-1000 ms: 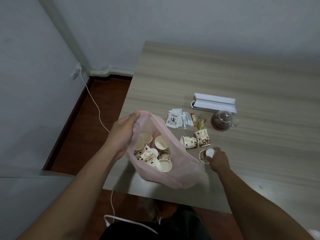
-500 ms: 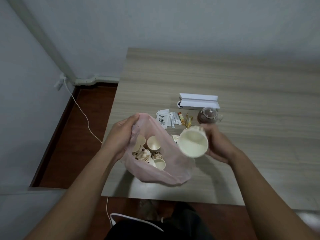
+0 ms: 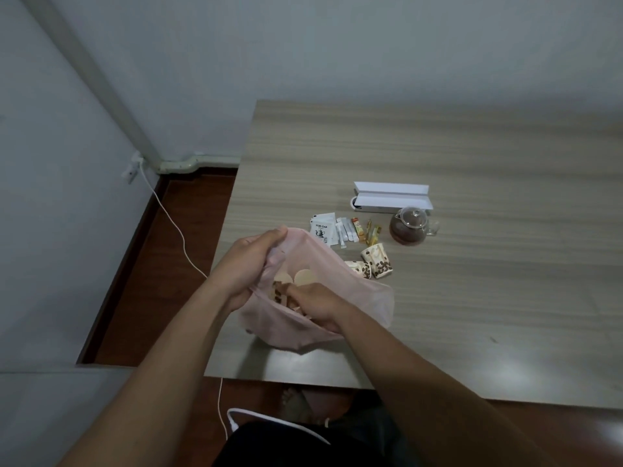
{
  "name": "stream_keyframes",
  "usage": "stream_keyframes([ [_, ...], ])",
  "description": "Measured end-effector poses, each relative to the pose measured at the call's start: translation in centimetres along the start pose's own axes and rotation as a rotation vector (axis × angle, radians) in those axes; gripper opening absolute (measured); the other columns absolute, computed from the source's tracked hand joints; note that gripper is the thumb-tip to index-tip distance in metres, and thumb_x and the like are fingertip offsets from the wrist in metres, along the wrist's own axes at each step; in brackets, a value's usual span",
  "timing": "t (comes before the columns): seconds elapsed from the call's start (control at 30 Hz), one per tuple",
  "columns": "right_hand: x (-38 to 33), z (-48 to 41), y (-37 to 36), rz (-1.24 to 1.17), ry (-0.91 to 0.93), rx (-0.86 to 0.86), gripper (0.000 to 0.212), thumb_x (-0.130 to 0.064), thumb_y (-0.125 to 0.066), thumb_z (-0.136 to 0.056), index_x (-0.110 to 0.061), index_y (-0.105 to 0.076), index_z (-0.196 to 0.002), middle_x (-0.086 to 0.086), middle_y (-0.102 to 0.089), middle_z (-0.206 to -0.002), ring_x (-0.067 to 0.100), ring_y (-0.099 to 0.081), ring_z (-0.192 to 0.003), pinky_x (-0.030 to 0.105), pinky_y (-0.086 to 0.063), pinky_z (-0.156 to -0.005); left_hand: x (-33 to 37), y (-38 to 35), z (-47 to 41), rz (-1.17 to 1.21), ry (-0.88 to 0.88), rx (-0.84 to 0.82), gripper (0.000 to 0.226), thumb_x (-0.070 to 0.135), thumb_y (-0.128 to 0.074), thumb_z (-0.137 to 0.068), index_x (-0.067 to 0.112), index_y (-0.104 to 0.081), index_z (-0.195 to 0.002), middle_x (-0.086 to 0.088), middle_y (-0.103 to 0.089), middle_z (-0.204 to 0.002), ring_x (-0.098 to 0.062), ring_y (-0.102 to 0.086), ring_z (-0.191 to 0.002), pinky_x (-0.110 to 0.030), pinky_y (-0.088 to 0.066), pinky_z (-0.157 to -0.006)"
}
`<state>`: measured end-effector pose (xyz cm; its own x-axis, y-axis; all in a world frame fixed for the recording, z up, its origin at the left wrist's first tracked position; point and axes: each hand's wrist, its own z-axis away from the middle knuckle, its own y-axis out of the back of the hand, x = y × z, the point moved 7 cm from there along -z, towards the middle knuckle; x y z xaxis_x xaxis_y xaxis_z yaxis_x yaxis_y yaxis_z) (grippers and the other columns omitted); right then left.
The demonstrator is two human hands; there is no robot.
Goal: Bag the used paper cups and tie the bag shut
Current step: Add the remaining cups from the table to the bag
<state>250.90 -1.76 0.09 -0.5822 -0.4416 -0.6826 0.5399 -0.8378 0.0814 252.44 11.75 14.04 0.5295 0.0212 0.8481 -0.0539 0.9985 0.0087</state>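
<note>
A thin pink plastic bag (image 3: 365,298) lies on the wooden table (image 3: 488,298) near its front left corner. My left hand (image 3: 246,267) grips the bag's left rim and holds the mouth open. My right hand (image 3: 320,303) is down inside the mouth, fingers curled round a paper cup among the cups in the bag (image 3: 303,276). Two more brown-patterned paper cups are on the table just behind the bag: one lies on its side (image 3: 358,268), the other (image 3: 378,261) leans beside it.
Behind the cups are tea sachets (image 3: 323,229), sugar sticks (image 3: 347,230), a glass teapot with dark tea (image 3: 409,227) and a long white box (image 3: 391,197). A white cable (image 3: 168,214) runs from a wall socket across the floor on the left.
My right hand picked a cup off the table, lifted it over the bag, and now has gone down into the bag with it. My left hand kept its grip on the rim.
</note>
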Motion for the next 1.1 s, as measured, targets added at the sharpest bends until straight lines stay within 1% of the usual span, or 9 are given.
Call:
stream_keyframes([
  [0.1, -0.9, 0.0, -0.3, 0.382, 0.099, -0.011, 0.052, -0.062, -0.058, -0.101, -0.016, -0.069, -0.080, 0.006, -0.068, -0.086, 0.023, -0.062, -0.088, 0.034, -0.043, -0.078, 0.0, 0.7, -0.1, 0.082, 0.000, 0.065, 0.040, 0.038, -0.071, -0.107, 0.001, -0.084, -0.116, -0.019, -0.078, -0.091, -0.031, -0.075, -0.091, -0.039, -0.057, -0.089],
  [0.23, -1.0, -0.2, 1.1, 0.591, 0.111, -0.050, 0.050, -0.056, -0.064, -0.101, -0.012, -0.074, -0.080, 0.008, -0.069, -0.078, 0.029, -0.066, -0.081, 0.034, -0.046, -0.073, -0.4, 1.8, -0.9, 0.116, 0.014, 0.140, 0.042, 0.041, -0.073, -0.104, 0.000, -0.083, -0.111, -0.018, -0.076, -0.089, -0.030, -0.075, -0.084, -0.037, -0.059, -0.082],
  [0.37, -3.8, 1.7, 4.4, 0.337, 0.099, -0.324, 0.039, -0.047, -0.061, -0.108, -0.017, -0.074, -0.129, 0.003, -0.084, -0.114, 0.030, -0.082, -0.103, 0.035, -0.057, -0.084, -0.4, 2.9, -1.7, 0.150, -0.011, 0.178, 0.037, 0.049, -0.077, -0.096, 0.013, -0.073, -0.106, -0.017, -0.065, -0.090, -0.031, -0.063, -0.083, -0.040, -0.051, -0.083],
  [0.47, -5.7, 2.8, 8.1, 0.029, 0.072, -0.470, 0.031, -0.032, -0.053, -0.113, -0.015, -0.076, -0.126, 0.011, -0.083, -0.109, 0.019, -0.078, -0.084, 0.028, -0.061, -0.081, -0.4, 3.6, -2.1, 0.166, -0.029, 0.212, 0.039, 0.047, -0.076, -0.098, 0.012, -0.076, -0.113, -0.017, -0.062, -0.085, -0.031, -0.061, -0.082, -0.040, -0.050, -0.083],
  [0.6, -5.5, -0.9, 13.9, -0.212, 0.078, -0.192, 0.028, -0.030, -0.059, -0.109, -0.010, -0.076, -0.102, 0.004, -0.071, -0.077, 0.013, -0.060, -0.053, 0.028, -0.050, -0.057, -0.5, 4.0, -2.2, 0.171, -0.018, 0.190, 0.039, 0.052, -0.072, -0.098, 0.018, -0.072, -0.117, -0.014, -0.064, -0.108, -0.031, -0.062, -0.095, -0.043, -0.051, -0.087],
  [0.73, -2.7, -7.0, 17.5, 0.047, 0.080, 0.234, 0.030, -0.031, -0.056, -0.108, -0.006, -0.073, -0.108, 0.015, -0.081, -0.107, 0.026, -0.070, -0.075, 0.030, -0.051, -0.057, -0.7, 3.7, -1.5, 0.191, -0.021, 0.223, 0.034, 0.047, -0.068, -0.104, 0.014, -0.072, -0.109, -0.017, -0.063, -0.097, -0.032, -0.059, -0.087, -0.043, -0.048, -0.082],
  [0.83, 0.7, -10.8, 17.2, 0.417, 0.105, 0.271, 0.032, -0.027, -0.062, -0.105, -0.012, -0.067, -0.133, 0.015, -0.069, -0.139, 0.033, -0.073, -0.113, 0.042, -0.060, -0.088, -1.4, 3.7, -0.9, 0.200, 0.006, 0.252, 0.044, 0.045, -0.068, -0.105, 0.013, -0.065, -0.075, -0.018, -0.050, -0.068, -0.031, -0.048, -0.066, -0.040, -0.041, -0.067],
  [0.93, 5.0, -13.6, 16.7, 0.693, 0.065, 0.215, 0.066, -0.016, -0.069, -0.102, -0.004, -0.043, -0.161, 0.020, -0.049, -0.163, 0.035, -0.049, -0.150, 0.041, -0.038, -0.125, -2.2, 4.1, -0.7, 0.229, 0.027, 0.285, 0.054, 0.041, -0.067, -0.108, 0.022, -0.052, -0.059, -0.004, -0.045, -0.056, -0.023, -0.040, -0.055, -0.033, -0.035, -0.056],
  [1.1, 10.4, -16.1, 16.0, 0.827, -0.022, 0.217, 0.085, -0.035, -0.072, -0.070, -0.011, -0.057, -0.150, 0.026, -0.056, -0.150, 0.042, -0.056, -0.140, 0.038, -0.047, -0.113, -2.7, 4.7, -0.5, 0.222, 0.042, 0.299, 0.055, 0.042, -0.069, -0.107, 0.024, -0.052, -0.058, 0.000, -0.046, -0.054, -0.021, -0.040, -0.051, -0.033, -0.032, -0.056],
])
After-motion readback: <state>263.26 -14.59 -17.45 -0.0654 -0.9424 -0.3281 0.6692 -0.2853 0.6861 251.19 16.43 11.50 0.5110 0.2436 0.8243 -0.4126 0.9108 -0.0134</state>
